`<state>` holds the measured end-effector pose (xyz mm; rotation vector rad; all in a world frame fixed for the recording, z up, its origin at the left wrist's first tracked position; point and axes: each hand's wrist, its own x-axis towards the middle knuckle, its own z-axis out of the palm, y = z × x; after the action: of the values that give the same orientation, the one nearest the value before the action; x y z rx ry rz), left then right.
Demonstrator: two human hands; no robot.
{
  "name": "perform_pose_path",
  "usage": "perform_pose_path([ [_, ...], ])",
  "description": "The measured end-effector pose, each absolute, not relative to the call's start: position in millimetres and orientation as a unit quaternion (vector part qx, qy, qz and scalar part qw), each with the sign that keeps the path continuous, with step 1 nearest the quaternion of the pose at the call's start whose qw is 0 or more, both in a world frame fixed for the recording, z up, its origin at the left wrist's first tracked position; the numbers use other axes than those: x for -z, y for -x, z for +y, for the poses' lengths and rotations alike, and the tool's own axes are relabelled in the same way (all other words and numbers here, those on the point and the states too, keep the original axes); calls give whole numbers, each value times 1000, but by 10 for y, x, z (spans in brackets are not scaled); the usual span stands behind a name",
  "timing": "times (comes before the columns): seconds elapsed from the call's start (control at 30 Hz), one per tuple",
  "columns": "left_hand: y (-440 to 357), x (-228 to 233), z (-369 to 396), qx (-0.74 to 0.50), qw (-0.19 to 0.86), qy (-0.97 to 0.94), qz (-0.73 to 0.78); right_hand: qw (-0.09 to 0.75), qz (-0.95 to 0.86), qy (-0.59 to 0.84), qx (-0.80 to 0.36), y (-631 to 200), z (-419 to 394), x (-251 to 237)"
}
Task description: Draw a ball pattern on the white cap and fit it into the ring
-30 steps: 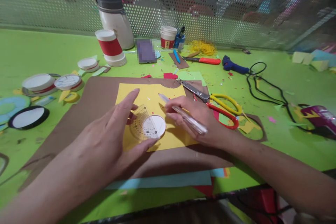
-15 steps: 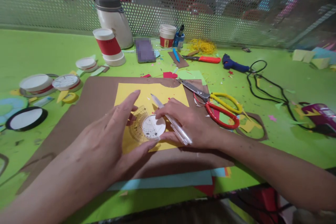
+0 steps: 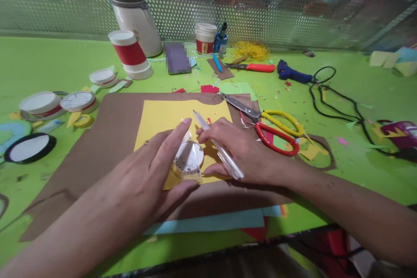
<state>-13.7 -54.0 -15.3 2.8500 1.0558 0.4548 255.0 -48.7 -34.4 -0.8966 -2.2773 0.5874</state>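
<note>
Fingers of left hand (image 3: 148,173) lie spread flat, pressing the clear protractor (image 3: 182,166) and the white disc (image 3: 189,156) onto the yellow paper (image 3: 159,117), apparently to stop them sliding. Right hand (image 3: 243,150) grips a clear pen (image 3: 217,150), fingertips steadying the disc's edge. Paper sits on brown card (image 3: 107,139), probably as backing. Containers: red-banded paper cup (image 3: 129,54) is inverted, contents unseen; a second cup (image 3: 204,37) at the back, inside not visible.
</note>
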Motion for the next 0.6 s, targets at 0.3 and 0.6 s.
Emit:
perform_pose_path([
  [0.3, 239, 192, -508, -114, 43, -937, 327, 290, -861, 350, -228, -2505, -543, 324],
  [0.6, 193, 159, -509, -111, 40, -940, 319, 288, -858, 359, -229, -2490, -560, 320],
])
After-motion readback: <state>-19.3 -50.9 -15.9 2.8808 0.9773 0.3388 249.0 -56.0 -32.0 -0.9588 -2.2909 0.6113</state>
